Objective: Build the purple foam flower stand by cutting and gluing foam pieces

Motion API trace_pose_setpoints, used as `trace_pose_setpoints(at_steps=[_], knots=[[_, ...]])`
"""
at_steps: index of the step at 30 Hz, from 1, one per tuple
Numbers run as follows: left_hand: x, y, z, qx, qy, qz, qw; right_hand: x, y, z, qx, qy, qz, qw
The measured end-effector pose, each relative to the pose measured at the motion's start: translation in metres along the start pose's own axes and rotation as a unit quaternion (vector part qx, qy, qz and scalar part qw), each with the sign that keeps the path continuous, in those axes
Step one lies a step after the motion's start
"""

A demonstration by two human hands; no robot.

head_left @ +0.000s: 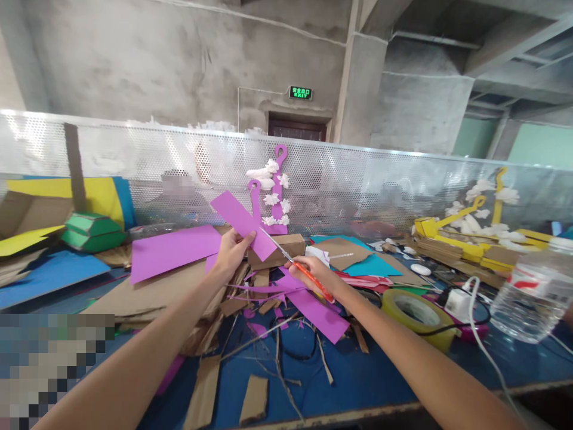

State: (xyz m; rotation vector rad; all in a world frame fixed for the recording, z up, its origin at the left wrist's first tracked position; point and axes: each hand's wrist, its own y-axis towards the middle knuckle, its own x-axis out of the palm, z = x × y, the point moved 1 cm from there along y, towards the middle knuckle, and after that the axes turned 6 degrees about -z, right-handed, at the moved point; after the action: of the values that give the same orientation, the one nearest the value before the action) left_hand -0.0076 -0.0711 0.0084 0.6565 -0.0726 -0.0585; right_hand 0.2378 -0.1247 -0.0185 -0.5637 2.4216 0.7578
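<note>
My left hand (233, 251) pinches a strip of purple card (237, 216) near its lower end, tilted up over the table. In my right hand (311, 272) is a pair of scissors (319, 285) with orange handles. Their blades point up and left and meet the card's lower right edge, close to my left thumb. Whether the blades are parted is too fine to tell. Below my hands lies another purple strip (320, 313) among purple scraps. Behind the card, a purple cut-out figure with hooked ends (278, 186) and white tufts stands against the perforated metal panel.
A large purple sheet (174, 254) rests on cardboard at left, near a green faceted piece (94, 232). On the right are a tape roll (418, 319), a clear water bottle (532, 295), a white charger with cable (459, 301) and a yellow figure (447, 230). Cardboard offcuts (254, 399) lie in front.
</note>
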Motion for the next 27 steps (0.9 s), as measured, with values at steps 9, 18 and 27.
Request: trace_pose_setpoints(at_steps=[9,18,27], knots=[[0.0,-0.001,-0.002,-0.003,-0.012,-0.001,1.0,0.004,-0.003,-0.014,0.007,0.024,-0.004,1.0],[0.012,-0.007,0.001,-0.032,-0.022,-0.03,0.999,0.002,-0.004,-0.016,0.006,-0.004,0.003,1.0],[0.012,-0.007,0.001,-0.045,-0.029,-0.03,0.998,0.006,-0.005,-0.013,-0.01,-0.02,0.023,0.999]])
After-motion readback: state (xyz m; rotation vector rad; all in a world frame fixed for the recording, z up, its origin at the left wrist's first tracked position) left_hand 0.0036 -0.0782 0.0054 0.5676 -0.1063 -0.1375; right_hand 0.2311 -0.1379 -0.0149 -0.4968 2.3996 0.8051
